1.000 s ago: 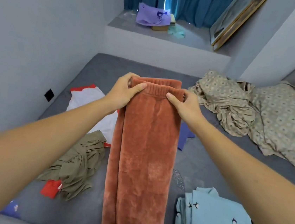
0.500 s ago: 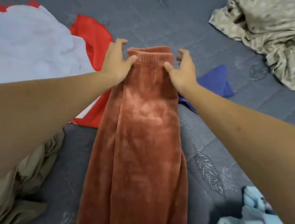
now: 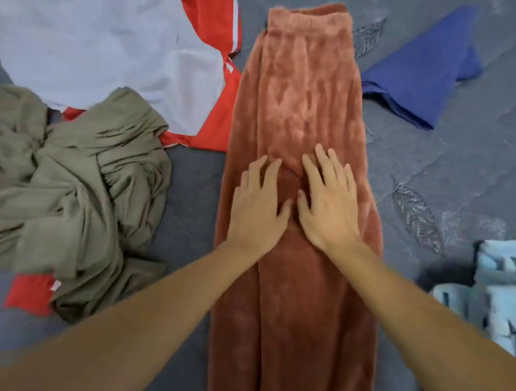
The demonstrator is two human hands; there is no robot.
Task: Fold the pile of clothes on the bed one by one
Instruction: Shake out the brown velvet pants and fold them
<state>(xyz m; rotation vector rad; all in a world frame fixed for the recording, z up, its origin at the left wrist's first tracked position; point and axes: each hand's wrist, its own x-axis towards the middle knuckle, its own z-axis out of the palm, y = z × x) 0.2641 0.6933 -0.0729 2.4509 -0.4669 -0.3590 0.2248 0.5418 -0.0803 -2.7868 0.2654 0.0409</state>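
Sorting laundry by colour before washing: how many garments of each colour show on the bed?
Rust: 1, the pants
Olive: 1, crumpled garment
Red and white: 1, the shirt
Dark blue: 1, folded cloth
Light blue: 1, printed top
Total: 5

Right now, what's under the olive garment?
Under the olive garment, a red piece sticks out at its near edge, and the white-and-red shirt runs under its far edge. The rest beneath is covered; grey bedding shows beside it.
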